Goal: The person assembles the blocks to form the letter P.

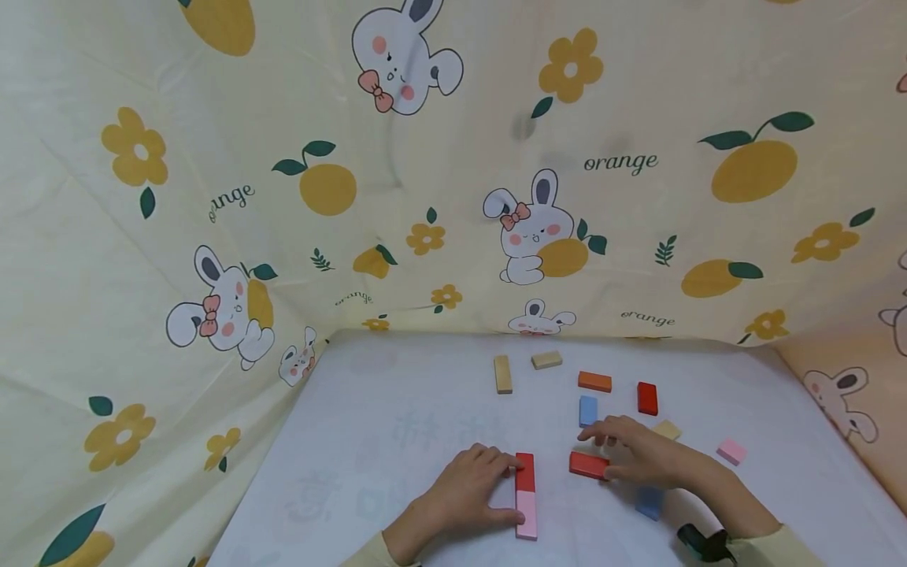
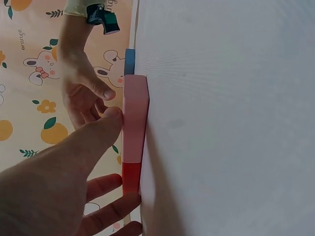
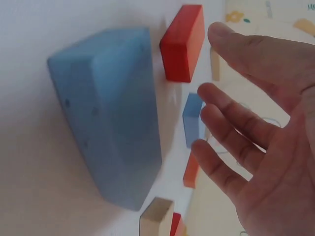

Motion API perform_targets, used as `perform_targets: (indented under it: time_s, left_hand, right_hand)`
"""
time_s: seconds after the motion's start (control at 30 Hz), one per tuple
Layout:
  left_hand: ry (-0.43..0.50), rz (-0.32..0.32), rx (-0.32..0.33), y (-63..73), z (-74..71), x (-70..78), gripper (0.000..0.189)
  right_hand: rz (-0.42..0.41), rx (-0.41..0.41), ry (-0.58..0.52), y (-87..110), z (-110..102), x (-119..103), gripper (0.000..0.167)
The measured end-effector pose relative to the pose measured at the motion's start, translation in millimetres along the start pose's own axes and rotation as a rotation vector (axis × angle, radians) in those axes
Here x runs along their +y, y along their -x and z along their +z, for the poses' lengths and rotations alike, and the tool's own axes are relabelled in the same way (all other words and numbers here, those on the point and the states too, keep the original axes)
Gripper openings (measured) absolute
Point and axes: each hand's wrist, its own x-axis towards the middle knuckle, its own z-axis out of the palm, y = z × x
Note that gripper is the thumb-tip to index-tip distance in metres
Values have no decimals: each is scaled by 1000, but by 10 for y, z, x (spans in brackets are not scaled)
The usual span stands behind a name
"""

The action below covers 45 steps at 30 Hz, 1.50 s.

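Observation:
A red block (image 1: 525,475) and a pink block (image 1: 526,526) lie end to end in one straight line on the white table. My left hand (image 1: 471,492) is along their left side, its thumb at the pink block and fingertips at the red one. In the left wrist view the thumb touches the pink block (image 2: 135,123), and the fingers spread beside the red block (image 2: 131,178). My right hand (image 1: 641,453) hovers around another red block (image 1: 588,465), thumb near its right end. The right wrist view shows the thumb and fingers apart, with nothing between them.
Beyond the right hand lie a light blue block (image 1: 588,411), an orange block (image 1: 594,382) and a red block (image 1: 647,398). Wooden blocks (image 1: 502,375) sit farther back. A blue block (image 1: 649,502) is under the right forearm; a pink block (image 1: 732,451) lies right. Printed cloth (image 1: 453,197) walls the table.

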Motion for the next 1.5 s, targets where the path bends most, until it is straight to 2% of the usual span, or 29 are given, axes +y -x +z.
perform_targets:
  time_s: [0.17,0.47,0.67,0.87,1.1,1.5]
  left_hand:
    - [-7,-9,-11,-3,9,-3,67]
    - [-10,-8,1,-3,29,-5,66]
    - [-16,-13,-8,-12,23,3,66]
    - [-27,-10,-17,-19,-3,8,67]
    - [-35,18,9,-7,-14,4,66]
    - [-34,20,11,-18,27,-25,67]
  right_hand:
    - [33,-41,-37,20,-14,33,55]
    - [32,-94,-93,12,16,71,56]
    - [19,-102,-114,-2,56,60,61]
    - [43,-125,-148,-12,85,47,65]
    - [49,-128,-147,-22,106,48,62]
    - [36,-137,-122,-43,116,52,58]
